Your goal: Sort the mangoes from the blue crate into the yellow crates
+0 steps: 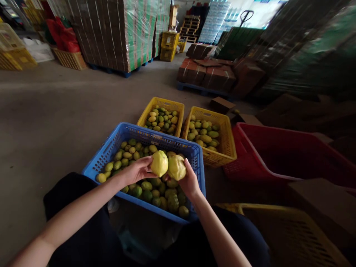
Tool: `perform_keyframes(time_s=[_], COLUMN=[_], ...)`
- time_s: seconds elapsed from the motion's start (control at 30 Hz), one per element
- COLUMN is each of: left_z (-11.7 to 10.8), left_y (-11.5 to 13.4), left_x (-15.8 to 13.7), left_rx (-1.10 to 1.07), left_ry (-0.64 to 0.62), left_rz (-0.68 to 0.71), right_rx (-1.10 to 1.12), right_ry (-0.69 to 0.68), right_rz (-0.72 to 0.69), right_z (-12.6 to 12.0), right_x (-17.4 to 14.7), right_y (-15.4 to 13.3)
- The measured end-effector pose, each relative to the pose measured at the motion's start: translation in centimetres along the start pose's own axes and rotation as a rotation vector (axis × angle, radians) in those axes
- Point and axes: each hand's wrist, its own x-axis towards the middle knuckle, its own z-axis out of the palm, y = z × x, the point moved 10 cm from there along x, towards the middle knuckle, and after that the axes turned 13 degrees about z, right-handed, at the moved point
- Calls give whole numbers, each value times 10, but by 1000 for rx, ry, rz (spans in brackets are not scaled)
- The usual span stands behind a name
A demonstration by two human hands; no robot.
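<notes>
Centre of frame, slightly low: 2 bare hands held over a blue crate [111, 150]. Left hand [138, 170] is cupped around a yellow fruit [159, 163], fingers curled under and behind it, thumb along its lower left side. Right hand [189, 181] grips a second fruit [176, 167], paler and duller yellow with a rougher skin, fingers wrapped from below and the right. The 2 fruits sit side by side and appear to touch, both lifted above the crate's contents.

Blue crate: latticed walls, filled with a heap of small green and yellow fruit [130, 152], piled deepest along its left and lower sides. It rests between the person's knees, dark trousers showing at lower left and lower centre.

Above it, centre frame: 2 yellow crates side by side, the left yellow crate [147, 111] and the right yellow crate [229, 141], each part-filled with the same kind of fruit. Right of these, a red crate [250, 131], interior in shadow. Lower right corner: rim of another yellow basket [292, 218].

Upper left: wrapped stacks of cartons [111, 33] on a pallet. Upper centre right: low brown boxes [208, 74] on a blue pallet. Bare concrete floor [55, 107] fills the left.
</notes>
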Motion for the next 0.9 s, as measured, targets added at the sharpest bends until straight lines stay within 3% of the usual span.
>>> perform_keyframes(time_s=[0.2,0.33,0.4,0.5,0.57,0.63,0.77,0.9], left_z=[-10,-19,-24,-20,-11,-6,-13,-27], left_y=[-10,-19,-19,-16,-18,-22,-32,-38], left_x=[-1,1,1,3,5,9,11,-4], left_rx=[-207,-274,-314,-453,-497,-475,-405,-363], left_ry=[179,292,353,388,369,349,362,416], left_rz=[-118,-138,-97,4,33,65,151,177], right_rx=[147,92,43,-173,-419,-661,-1005,-1201], right_ry=[-41,-112,-55,125,203,203,120,206], right_rz=[57,115,49,-167,-306,-403,-464,-634], right_z=[7,11,5,-6,2,19,46,56], right_x=[4,5,6,2,-2,-3,-5,-17], right_y=[6,10,4,-11,-14,-6,26,33])
